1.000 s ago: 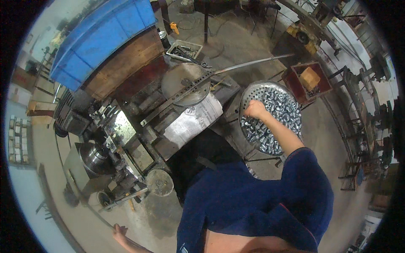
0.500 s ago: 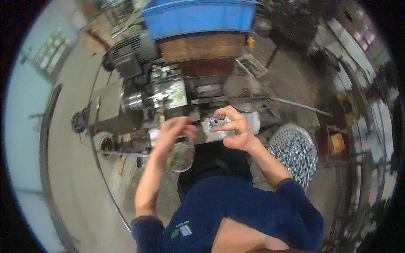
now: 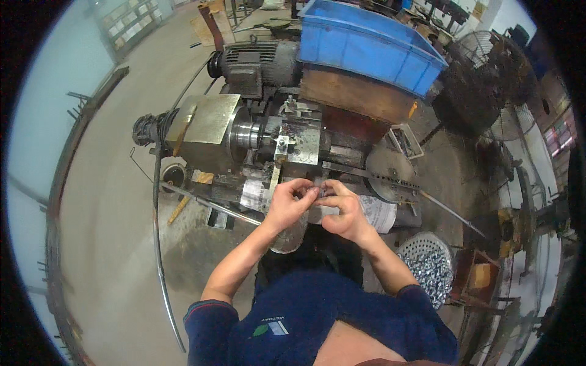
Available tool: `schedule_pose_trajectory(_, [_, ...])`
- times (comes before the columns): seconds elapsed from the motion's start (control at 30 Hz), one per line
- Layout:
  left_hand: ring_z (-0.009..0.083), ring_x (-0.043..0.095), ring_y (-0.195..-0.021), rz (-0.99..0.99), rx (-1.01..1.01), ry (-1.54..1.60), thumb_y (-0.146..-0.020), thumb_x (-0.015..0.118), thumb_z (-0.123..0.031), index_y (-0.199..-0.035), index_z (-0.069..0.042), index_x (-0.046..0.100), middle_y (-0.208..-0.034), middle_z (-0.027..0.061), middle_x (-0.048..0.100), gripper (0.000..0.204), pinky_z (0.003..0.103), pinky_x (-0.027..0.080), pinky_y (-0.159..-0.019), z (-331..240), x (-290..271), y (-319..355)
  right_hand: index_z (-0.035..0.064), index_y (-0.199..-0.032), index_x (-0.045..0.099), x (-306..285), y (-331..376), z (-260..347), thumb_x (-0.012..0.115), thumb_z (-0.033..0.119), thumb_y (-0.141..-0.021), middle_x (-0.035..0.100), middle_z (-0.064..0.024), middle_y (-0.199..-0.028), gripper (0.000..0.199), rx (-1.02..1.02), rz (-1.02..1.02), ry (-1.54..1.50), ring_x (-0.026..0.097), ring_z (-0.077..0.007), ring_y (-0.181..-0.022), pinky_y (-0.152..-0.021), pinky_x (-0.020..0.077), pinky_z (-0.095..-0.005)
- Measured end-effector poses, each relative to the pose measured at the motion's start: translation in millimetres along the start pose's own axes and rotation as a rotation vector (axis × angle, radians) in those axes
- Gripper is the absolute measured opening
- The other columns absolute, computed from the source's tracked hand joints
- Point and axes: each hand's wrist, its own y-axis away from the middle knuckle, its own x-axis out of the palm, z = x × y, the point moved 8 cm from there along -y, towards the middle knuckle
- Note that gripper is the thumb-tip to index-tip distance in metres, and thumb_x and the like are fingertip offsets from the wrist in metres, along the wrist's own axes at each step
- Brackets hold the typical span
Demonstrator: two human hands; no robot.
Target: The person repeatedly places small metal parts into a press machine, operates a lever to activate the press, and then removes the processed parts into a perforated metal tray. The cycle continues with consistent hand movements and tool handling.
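Small grey metal part, pinched between both hands beside the grey steel lathe, could slip and drop unseen.

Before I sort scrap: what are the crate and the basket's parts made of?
Blue crate: apparently moulded plastic, with an even matte colour and a rolled rim. Parts in the perforated basket: likely bare metal, silvery and glinting. The small piece between both hands is too hidden to judge.
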Motion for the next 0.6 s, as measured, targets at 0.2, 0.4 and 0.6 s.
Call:
schedule_pose_trajectory(0.2, [0.0063,0.053,-0.061,-0.108,0.124,-0.200,-0.077,0.065,-0.014,-0.090,0.001,0.064,-0.066,0.0034,0.061,0.019,0.022,0.043,-0.055,-16,-31,2,0.0008,-0.086,0.065,23,-26,-6,0.058,0.009,-0.053,0.054,-0.0213,-0.104,0.035,0.031,0.153,-0.094,0.057,-0.0320,-0.092,-0.079,0.0456,-0.0332])
schedule_pose_trajectory(0.4, [0.0097,0.058,-0.067,0.238,-0.134,0.129,-0.078,0.059,-0.003,-0.089,0.003,0.064,-0.073,0.0061,0.063,0.013,0.024,0.048,-0.060,-7,-48,5,0.0061,-0.087,0.068,47,-55,-15,0.057,0.009,-0.050,0.058,-0.0175,-0.100,0.039,0.078,0.466,-0.261,0.058,-0.0294,-0.092,-0.080,0.0452,-0.0322])
schedule_pose_trajectory(0.6, [0.0140,0.060,-0.079,0.063,-0.113,-0.321,-0.075,0.060,-0.008,-0.098,0.000,0.062,-0.088,0.0065,0.065,0.024,0.028,0.048,-0.073,-44,-148,40,0.0034,-0.077,0.068,55,-126,-1,0.060,0.013,-0.052,0.060,-0.0169,-0.097,0.028,-0.166,0.441,0.017,0.058,-0.0307,-0.088,-0.076,0.0459,-0.0348])
